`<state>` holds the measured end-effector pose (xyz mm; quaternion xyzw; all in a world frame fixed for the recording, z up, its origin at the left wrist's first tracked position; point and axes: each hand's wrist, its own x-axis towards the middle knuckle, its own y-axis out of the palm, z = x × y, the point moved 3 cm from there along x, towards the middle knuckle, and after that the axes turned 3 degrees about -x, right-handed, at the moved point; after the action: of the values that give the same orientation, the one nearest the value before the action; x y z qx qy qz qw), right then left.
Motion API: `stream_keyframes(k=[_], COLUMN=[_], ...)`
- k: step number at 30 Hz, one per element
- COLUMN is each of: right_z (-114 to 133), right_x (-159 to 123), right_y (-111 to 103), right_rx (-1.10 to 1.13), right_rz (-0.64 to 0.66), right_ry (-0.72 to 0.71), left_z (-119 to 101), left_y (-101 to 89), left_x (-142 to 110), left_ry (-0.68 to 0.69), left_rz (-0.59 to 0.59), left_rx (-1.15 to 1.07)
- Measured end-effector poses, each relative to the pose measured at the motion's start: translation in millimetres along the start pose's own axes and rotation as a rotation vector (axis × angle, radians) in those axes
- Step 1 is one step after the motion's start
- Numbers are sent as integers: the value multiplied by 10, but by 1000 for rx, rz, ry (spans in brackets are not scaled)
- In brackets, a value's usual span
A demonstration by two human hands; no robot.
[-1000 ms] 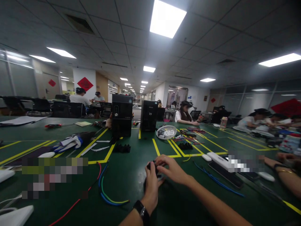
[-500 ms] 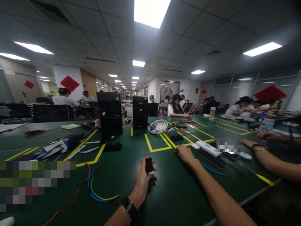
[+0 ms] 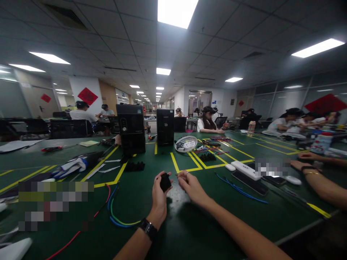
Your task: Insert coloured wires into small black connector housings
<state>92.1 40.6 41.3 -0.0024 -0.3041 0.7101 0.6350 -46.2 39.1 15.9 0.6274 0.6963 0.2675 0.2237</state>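
Note:
My left hand (image 3: pixel 158 193), with a dark watch on its wrist, is closed around a small black block-shaped piece (image 3: pixel 165 182). The piece rests between thumb and fingers just above the green table (image 3: pixel 179 224). To its right, my right hand (image 3: pixel 193 188) is pinched, thumb against fingers. A tiny thing seems to stick out at its fingertips, too small to name. The two hands are near each other but apart. Black jagged pieces (image 3: pixel 135 166) lie beyond my left hand, and another black jagged piece (image 3: pixel 207 157) lies farther right.
Blue wires (image 3: pixel 238 187) lie right; green, blue and red wires (image 3: pixel 115 216) lie left. Two black computer towers (image 3: pixel 131 130) and a white round grille (image 3: pixel 185 143) stand behind. Phones and a white power bank (image 3: pixel 245 170) lie right, near another person's forearm (image 3: pixel 320 180).
My right hand has moved left from near the blue wires, close to my left hand. The black piece has turned slightly in my left hand. The view has shifted a little.

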Motion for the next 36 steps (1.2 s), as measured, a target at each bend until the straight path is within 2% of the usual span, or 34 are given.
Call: stream_keyframes(k=[2, 5, 12, 17, 23, 31, 36], right_z=[-16, -41, -19, -30, -19, -5, -36], right_x=[-27, -43, -67, -68, -78, -64, -62], right_y=[80, 133, 140, 133, 151, 91, 109], right_rx=[178, 297, 467, 542, 535, 473, 438], right_rz=[57, 115, 147, 155, 163, 49, 63], right_ry=[100, 184, 278, 292, 285, 311, 284], left_z=[2, 20, 73, 138, 202, 164, 151], left_y=[16, 35, 35, 28, 31, 47, 57], left_x=[7, 17, 11, 8, -3, -25, -31], left_ry=[-4, -38, -73, -78, -108, -83, -111], left_rz=[-7, -19, 6, 36, 59, 52, 80], left_rx=[-45, -91, -53, -51, -48, -62, -71])
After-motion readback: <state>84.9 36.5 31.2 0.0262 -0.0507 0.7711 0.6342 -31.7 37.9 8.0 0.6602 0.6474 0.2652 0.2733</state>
